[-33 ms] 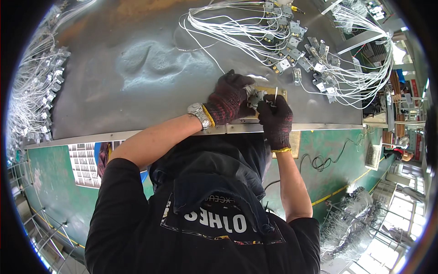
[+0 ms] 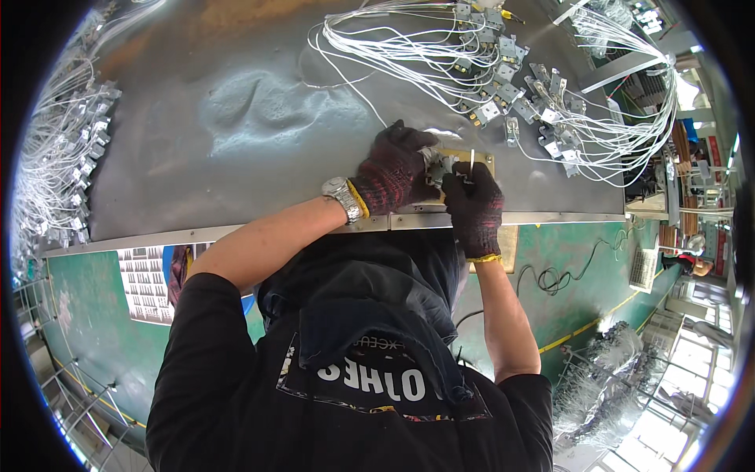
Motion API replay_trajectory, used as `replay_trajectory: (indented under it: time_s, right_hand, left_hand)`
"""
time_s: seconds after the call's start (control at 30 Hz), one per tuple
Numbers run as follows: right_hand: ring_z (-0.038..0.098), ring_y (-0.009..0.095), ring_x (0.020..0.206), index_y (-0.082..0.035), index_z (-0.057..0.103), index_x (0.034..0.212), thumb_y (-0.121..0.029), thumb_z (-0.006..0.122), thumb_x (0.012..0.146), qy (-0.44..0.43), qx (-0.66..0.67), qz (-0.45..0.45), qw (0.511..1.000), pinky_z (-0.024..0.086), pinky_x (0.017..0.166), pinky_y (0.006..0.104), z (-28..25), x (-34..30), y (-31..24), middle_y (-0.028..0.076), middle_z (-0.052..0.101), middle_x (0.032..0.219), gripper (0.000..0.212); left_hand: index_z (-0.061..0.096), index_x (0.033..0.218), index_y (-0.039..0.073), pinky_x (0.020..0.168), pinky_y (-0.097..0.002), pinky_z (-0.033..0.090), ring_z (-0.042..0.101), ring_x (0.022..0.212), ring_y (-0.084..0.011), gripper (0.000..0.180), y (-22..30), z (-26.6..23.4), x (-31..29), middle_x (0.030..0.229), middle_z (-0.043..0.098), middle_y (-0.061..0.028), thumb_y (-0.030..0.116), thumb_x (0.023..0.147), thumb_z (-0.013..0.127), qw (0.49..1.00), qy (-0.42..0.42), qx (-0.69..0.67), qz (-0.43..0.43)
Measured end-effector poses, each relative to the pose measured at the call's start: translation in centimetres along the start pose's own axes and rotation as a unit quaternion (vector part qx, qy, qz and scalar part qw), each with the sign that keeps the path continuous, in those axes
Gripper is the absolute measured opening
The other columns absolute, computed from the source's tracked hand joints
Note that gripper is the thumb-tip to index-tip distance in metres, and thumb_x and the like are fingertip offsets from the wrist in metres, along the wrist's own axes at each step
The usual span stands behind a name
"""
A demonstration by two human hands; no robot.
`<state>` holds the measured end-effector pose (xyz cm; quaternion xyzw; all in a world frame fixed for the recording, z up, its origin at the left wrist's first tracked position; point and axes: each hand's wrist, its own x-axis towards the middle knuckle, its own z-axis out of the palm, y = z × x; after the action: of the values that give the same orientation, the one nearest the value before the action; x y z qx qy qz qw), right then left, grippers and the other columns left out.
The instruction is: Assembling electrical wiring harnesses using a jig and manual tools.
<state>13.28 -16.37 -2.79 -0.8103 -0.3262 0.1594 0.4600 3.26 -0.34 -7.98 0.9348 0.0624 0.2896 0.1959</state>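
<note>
At the near edge of the metal-topped table (image 2: 275,181), my two gloved hands meet over a small yellowish plate (image 2: 489,160). My left hand (image 2: 393,167) is closed on a small grey metal part (image 2: 440,167), steadying it at the plate. A white wire (image 2: 363,96) runs from the far side of the table to behind this hand. My right hand (image 2: 475,206) is closed, its thumb and fingers pinching a thin pale rod (image 2: 473,162) that stands up beside the metal part. The fingers hide the rod's lower end and most of the part.
White wires (image 2: 393,47) ending in grey metal parts (image 2: 503,75) lie at the far right. Another wire bundle (image 2: 629,149) hangs over the right edge. More wired parts (image 2: 71,165) are heaped at the left. A black cable (image 2: 554,279) lies on the green floor (image 2: 543,315).
My right hand and the pale rod have shifted very slightly to the left. My left hand stays in place.
</note>
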Motion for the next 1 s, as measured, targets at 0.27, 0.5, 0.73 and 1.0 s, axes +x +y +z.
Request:
replay_trajectory:
  time_s: [0.27,0.5,0.73,1.0]
  right_hand:
    - [0.07,0.037,0.08,-0.006,0.067,0.101,-0.013,0.071,0.093,-0.021,-0.143,-0.18,0.973,0.054,0.068,0.0429,0.1,-1.2,-2.2,0.018,0.069,0.088,0.011]
    - [0.062,0.01,0.068,-0.007,0.067,0.119,-0.007,0.069,0.095,-0.135,0.01,-0.025,0.99,0.051,0.06,0.0282,-2.7,-1.3,-0.2,0.002,0.067,0.084,0.024]
    - [0.057,0.004,0.075,-0.007,0.057,0.14,-0.005,0.067,0.093,-0.165,0.05,0.058,0.983,0.051,0.06,0.0222,-7.5,-2.5,-1.7,-0.001,0.066,0.098,0.048]
    - [0.068,0.018,0.082,-0.004,0.062,0.132,-0.012,0.067,0.091,-0.143,-0.159,-0.144,0.966,0.056,0.073,0.0323,-6.2,-2.0,-3.0,0.011,0.071,0.1,0.042]
  left_hand:
    - [0.07,0.119,0.019,0.114,-0.0463,0.035,0.065,0.116,-0.0236,0.053,-0.8,0.6,0.5,0.122,0.071,-0.0032,0.051,0.077,0.076,1.0,-0.001,-0.003,0.02]
    - [0.072,0.115,0.018,0.101,-0.0444,0.049,0.07,0.097,-0.0282,0.05,0.4,0.6,3.1,0.102,0.074,-0.0058,0.041,0.072,0.081,0.995,-0.084,-0.045,0.026]
    - [0.073,0.105,0.015,0.099,-0.0441,0.051,0.07,0.091,-0.0295,0.047,-0.2,0.5,2.7,0.093,0.073,-0.0071,0.038,0.066,0.087,0.993,-0.057,-0.094,0.05]
    - [0.072,0.103,0.017,0.098,-0.0439,0.051,0.069,0.096,-0.0283,0.043,0.0,1.5,2.6,0.095,0.073,-0.0066,0.041,0.07,0.083,0.996,-0.064,-0.037,0.048]
